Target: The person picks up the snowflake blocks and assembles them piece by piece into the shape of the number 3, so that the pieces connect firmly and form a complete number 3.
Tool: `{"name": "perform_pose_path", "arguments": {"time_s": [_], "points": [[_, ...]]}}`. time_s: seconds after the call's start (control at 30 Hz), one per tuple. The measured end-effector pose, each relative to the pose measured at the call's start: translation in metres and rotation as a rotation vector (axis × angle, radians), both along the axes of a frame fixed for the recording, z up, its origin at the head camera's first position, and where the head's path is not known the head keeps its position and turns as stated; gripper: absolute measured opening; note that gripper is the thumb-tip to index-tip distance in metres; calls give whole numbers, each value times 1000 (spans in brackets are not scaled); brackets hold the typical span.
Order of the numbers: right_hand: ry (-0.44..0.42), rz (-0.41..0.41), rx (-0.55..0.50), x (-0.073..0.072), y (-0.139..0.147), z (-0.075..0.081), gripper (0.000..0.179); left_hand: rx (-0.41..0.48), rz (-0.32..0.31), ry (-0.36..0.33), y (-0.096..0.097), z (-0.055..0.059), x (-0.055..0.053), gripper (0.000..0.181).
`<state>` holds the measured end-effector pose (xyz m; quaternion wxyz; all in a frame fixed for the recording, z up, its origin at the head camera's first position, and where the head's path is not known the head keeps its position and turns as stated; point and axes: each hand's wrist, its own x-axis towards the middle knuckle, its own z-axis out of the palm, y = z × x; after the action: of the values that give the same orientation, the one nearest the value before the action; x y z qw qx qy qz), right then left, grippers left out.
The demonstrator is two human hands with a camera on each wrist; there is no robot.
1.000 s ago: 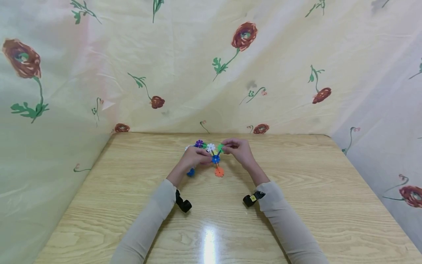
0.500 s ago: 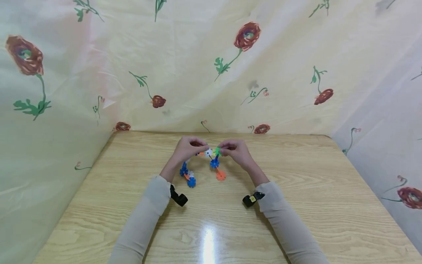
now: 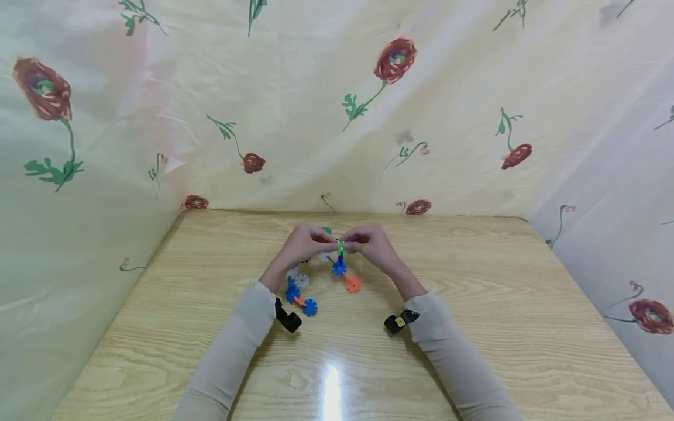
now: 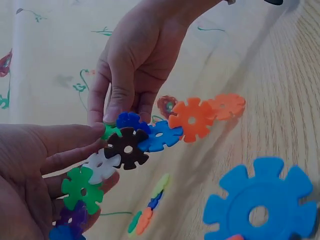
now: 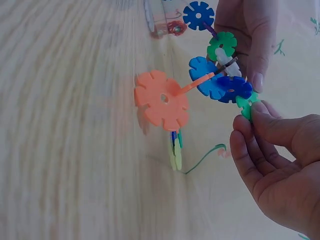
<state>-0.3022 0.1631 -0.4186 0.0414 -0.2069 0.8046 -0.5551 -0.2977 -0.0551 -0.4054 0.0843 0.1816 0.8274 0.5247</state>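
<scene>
My left hand and right hand meet at the middle of the table, both pinching a small green notched disc between thumb and fingers. Slotted into it is a dark blue disc. From there the linked discs run on through a brown disc, a light blue disc and an orange disc. A white disc and another green disc continue the chain beside my left palm. Its tail, with a blue disc, hangs below my left hand. My fingers partly cover the pinched disc.
A wooden table spreads beneath, bounded by flower-printed cloth at the back and sides. Beyond the hands, a short row of yellow, blue, orange and green pieces shows in the left wrist view. Black cameras sit on both wrists.
My left hand has shifted from the blue disc past the white one to the green disc. The right hand has moved slightly left, still pinching it. The chain's tail has come nearer.
</scene>
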Motion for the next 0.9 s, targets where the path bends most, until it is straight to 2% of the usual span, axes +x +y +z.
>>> {"name": "perform_pose_path", "arguments": {"time_s": [0.27,0.6,0.7,0.9], "points": [[-26,-20,-2,4,-5,2,17,43,-12,-58,-4,0,0,14],[-76,-56,42,-5,6,3,26,36,9,-89,-12,-2,-6,14],[-68,-54,106,-10,8,2,26,44,11,-100,-13,-3,-8,14],[-36,3,281,-24,8,-4,23,68,24,-128,-15,-3,-9,16]]}}
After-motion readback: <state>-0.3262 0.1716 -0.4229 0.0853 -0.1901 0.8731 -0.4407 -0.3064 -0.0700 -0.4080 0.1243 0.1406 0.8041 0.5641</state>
